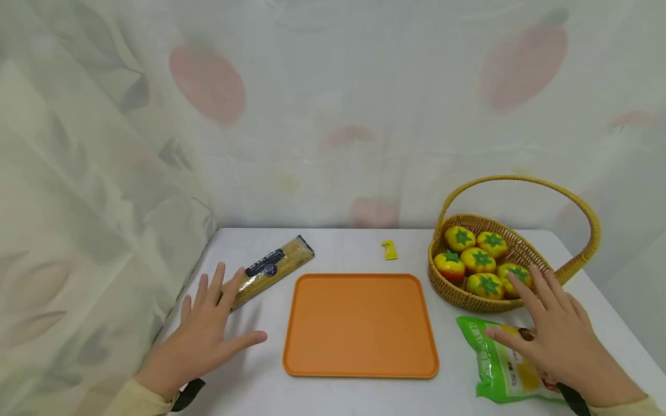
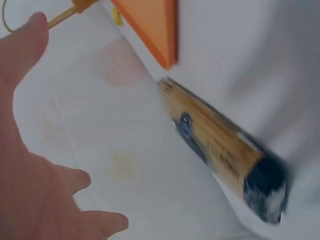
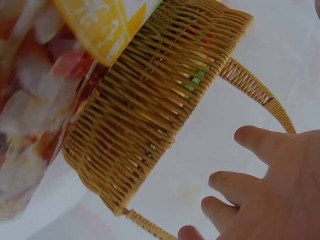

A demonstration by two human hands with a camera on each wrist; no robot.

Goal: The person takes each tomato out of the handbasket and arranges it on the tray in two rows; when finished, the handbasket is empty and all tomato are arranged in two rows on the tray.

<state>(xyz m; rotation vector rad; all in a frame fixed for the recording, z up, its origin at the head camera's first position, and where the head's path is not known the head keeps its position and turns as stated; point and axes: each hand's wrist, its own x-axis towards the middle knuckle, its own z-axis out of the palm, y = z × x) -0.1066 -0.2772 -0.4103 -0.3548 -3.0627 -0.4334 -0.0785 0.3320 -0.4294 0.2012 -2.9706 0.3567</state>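
Two hands [image 1: 208, 335] [image 1: 559, 335] spread | spaghetti pack [image 1: 270, 268] label unreadable | green bag [image 1: 507, 364] print blurred

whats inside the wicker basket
The wicker basket holds six yellow tomato-like toy fruits with green tops, one tinged red. The right hand's fingertips partly cover the nearest one. Anything beneath the fruits is hidden.
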